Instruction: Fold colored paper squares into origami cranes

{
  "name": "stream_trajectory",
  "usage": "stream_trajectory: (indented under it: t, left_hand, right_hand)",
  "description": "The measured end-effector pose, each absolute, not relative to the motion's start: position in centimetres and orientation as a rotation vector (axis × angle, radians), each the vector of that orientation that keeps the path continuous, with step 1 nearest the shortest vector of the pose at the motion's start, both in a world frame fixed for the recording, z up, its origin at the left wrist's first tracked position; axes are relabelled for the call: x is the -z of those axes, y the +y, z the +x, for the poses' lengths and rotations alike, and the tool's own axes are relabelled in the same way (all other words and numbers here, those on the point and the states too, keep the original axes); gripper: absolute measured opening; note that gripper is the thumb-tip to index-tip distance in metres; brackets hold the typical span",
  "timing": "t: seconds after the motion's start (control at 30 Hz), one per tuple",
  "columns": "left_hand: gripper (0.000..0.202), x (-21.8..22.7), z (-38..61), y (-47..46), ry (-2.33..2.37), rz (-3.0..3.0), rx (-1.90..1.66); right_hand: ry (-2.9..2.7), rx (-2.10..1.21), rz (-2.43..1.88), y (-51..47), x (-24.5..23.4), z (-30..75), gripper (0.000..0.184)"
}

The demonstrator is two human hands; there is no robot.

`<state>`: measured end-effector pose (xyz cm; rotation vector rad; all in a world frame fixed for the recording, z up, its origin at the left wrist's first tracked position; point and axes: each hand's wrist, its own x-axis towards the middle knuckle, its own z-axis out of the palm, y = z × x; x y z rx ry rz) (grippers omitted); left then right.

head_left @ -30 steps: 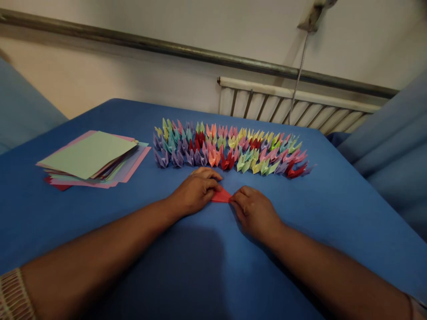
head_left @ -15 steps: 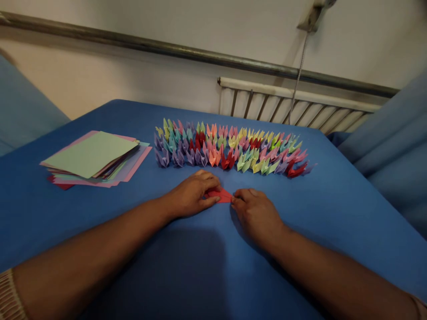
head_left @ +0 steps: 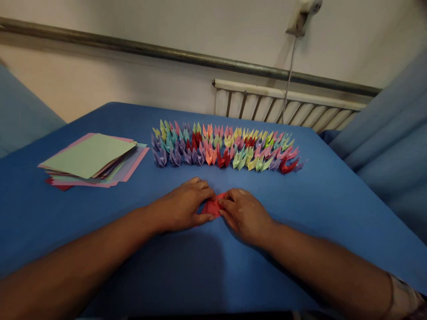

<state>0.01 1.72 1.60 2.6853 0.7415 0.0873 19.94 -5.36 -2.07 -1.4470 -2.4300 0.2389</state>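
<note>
A small piece of folded red paper [head_left: 211, 207] lies on the blue-covered table [head_left: 160, 271], between my two hands. From its left side, my left hand [head_left: 188, 203] grips the paper, fingers over the far part and thumb along the near edge. Thumb and fingertips of my right hand [head_left: 246, 214] pinch the paper at its right. Much of the red paper is hidden under the fingers, so its exact folds do not show. Beyond the hands stand rows of folded paper cranes [head_left: 223, 158] in many colours.
On the left of the table rests a stack of coloured paper sheets [head_left: 93, 155], pale green on top. Behind the table are a metal rail [head_left: 173, 54], a white radiator [head_left: 253, 89] and a wall socket with a cord [head_left: 299, 22]. A blue curtain [head_left: 393, 133] hangs at right.
My right hand has moved left and closer to my left hand, now pinching the middle of the red paper instead of its right tip. Both hands sit slightly nearer to me.
</note>
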Motion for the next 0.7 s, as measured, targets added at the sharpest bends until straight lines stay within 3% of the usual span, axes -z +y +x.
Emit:
stream_trajectory:
  t: [0.33,0.7]
  left_hand:
    - [0.013,-1.6,-0.3,2.0,0.491,2.679,-0.205]
    - [0.019,-0.2,-0.1,2.7,0.424,2.544,-0.289]
  right_hand:
    - [-2.446,-0.243,-1.433,-6.3,2.2,19.6,0.023]
    - [-2.433,-0.214,-1.436,-6.2,2.6,19.5,0.024]
